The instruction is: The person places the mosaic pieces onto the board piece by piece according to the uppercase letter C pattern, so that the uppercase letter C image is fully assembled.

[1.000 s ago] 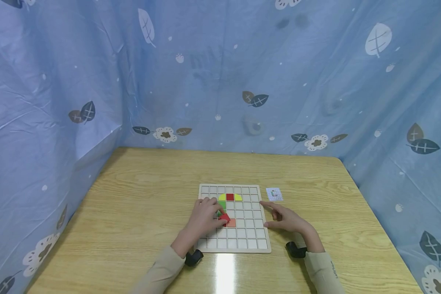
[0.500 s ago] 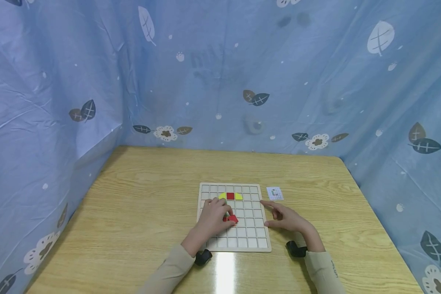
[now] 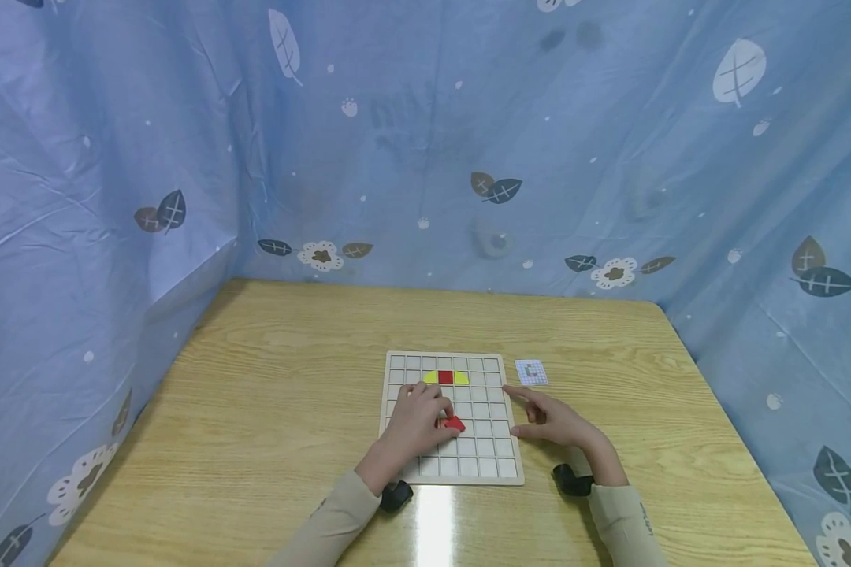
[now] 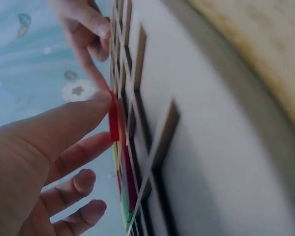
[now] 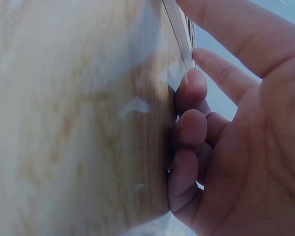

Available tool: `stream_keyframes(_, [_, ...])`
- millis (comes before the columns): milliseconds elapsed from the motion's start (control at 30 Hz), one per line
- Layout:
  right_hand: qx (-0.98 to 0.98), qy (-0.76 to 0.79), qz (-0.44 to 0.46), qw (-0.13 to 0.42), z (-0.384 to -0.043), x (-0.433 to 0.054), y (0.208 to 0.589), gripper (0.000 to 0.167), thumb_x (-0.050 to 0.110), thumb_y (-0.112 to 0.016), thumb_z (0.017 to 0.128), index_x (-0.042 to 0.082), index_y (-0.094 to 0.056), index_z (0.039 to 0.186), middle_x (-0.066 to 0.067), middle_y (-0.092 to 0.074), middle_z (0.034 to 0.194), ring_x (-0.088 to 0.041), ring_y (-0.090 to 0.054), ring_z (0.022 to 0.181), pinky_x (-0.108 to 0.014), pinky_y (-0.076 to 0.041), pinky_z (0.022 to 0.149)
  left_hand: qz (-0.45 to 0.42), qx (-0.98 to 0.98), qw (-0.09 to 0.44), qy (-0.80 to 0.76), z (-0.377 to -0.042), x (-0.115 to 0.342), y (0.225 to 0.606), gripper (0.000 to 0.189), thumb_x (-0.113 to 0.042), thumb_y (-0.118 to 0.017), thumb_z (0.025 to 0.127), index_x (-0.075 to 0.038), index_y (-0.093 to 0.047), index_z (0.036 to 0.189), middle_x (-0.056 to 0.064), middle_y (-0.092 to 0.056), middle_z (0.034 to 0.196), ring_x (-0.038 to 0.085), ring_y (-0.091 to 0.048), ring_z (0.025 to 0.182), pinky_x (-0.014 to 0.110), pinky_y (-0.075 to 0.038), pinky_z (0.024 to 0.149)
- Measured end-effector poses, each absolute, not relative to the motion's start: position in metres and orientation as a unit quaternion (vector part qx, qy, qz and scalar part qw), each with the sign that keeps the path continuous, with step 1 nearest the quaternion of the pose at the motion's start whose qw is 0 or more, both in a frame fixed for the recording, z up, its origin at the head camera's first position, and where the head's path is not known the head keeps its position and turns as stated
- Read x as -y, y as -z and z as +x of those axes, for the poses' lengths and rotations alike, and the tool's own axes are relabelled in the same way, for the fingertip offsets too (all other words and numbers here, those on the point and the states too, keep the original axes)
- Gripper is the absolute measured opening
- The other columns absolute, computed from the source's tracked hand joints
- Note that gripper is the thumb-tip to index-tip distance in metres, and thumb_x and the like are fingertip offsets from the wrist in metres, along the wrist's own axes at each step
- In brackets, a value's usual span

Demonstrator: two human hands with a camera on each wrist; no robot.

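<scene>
My left hand (image 3: 414,419) is over the lower middle of a white grid board (image 3: 488,468) and pinches a red tile (image 3: 456,424) between thumb and index finger. In the left wrist view the red tile (image 4: 113,120) stands close against the grid, overlapping an orange tile (image 4: 121,117). Further along the board a green tile (image 4: 124,202) shows. A red square (image 3: 445,377) sits in the upper rows, flanked by two yellow curved tiles (image 3: 462,378). My right hand (image 3: 556,421) touches the board's right edge with extended index finger and thumb, its other fingers curled loosely.
A small white card (image 3: 531,372) with a printed grid pattern lies right of the board's top corner. The wooden table (image 3: 291,346) runs back to a blue patterned curtain (image 3: 425,142). Black camera straps (image 3: 570,480) are on both wrists.
My left hand has shifted right with the red tile, covering the green tiles and bringing it over the orange tile's place. The right hand stays at the board's edge.
</scene>
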State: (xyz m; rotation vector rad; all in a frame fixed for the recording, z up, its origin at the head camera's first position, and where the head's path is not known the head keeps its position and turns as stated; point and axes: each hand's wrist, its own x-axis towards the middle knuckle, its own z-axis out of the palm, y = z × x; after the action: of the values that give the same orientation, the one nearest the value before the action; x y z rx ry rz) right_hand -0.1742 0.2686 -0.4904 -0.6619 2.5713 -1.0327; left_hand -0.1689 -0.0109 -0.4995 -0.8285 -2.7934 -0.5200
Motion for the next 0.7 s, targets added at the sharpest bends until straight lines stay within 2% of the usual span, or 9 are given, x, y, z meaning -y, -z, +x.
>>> stream_keyframes(167, [-0.893, 0.358, -0.224, 0.153, -0.166, -0.259, 0.470, 0.066, 0.016, -0.069, 0.083, -0.001, -0.038, 0.139, -0.017, -0.048, 0.079, -0.024, -0.040, 0.067, -0.022, -0.031, 0.058, -0.291, 0.935, 0.040, 0.197, -0.171, 0.014, 0.496, 0.024, -0.044, -0.070, 0.078, -0.026, -0.069, 0.094, -0.008, -0.053, 0.088, 0.013, -0.045, 0.087, 0.046, -0.034, 0.092])
stream_keyframes(267, [-0.896, 0.354, -0.225, 0.148, -0.169, -0.262, 0.479, 0.067, 0.018, -0.070, 0.082, 0.002, -0.038, 0.139, -0.014, -0.048, 0.079, -0.020, -0.040, 0.067, -0.022, -0.031, 0.057, -0.303, 0.930, 0.012, 0.208, -0.172, 0.016, 0.495, 0.025, -0.040, -0.070, 0.079, -0.028, -0.069, 0.101, -0.008, -0.050, 0.085, 0.012, -0.041, 0.085, 0.045, -0.032, 0.091])
stream_keyframes(500, [-0.891, 0.364, -0.230, 0.143, -0.176, -0.271, 0.496, 0.070, 0.029, -0.071, 0.081, 0.010, -0.039, 0.140, -0.006, -0.046, 0.078, -0.010, -0.037, 0.066, -0.022, -0.032, 0.056, -0.317, 0.921, -0.032, 0.223, -0.175, 0.020, 0.494, 0.023, -0.029, -0.067, 0.082, -0.028, -0.069, 0.105, -0.008, -0.048, 0.086, 0.011, -0.035, 0.083, 0.036, -0.030, 0.079])
stream_keyframes(600, [-0.895, 0.355, -0.231, 0.141, -0.175, -0.270, 0.494, 0.070, 0.027, -0.070, 0.082, 0.009, -0.038, 0.141, -0.007, -0.047, 0.079, -0.010, -0.037, 0.066, -0.022, -0.031, 0.057, -0.318, 0.920, -0.034, 0.228, -0.175, 0.021, 0.493, 0.023, -0.024, -0.066, 0.081, -0.026, -0.069, 0.104, -0.007, -0.049, 0.087, 0.011, -0.035, 0.084, 0.036, -0.030, 0.081])
stream_keyframes(700, [-0.895, 0.354, -0.227, 0.144, -0.171, -0.265, 0.486, 0.068, 0.021, -0.069, 0.083, 0.004, -0.037, 0.141, -0.012, -0.047, 0.079, -0.014, -0.037, 0.067, -0.023, -0.030, 0.057, -0.319, 0.918, -0.031, 0.233, -0.176, 0.020, 0.493, 0.021, -0.025, -0.066, 0.081, -0.025, -0.070, 0.102, -0.008, -0.050, 0.087, 0.011, -0.035, 0.084, 0.038, -0.031, 0.083])
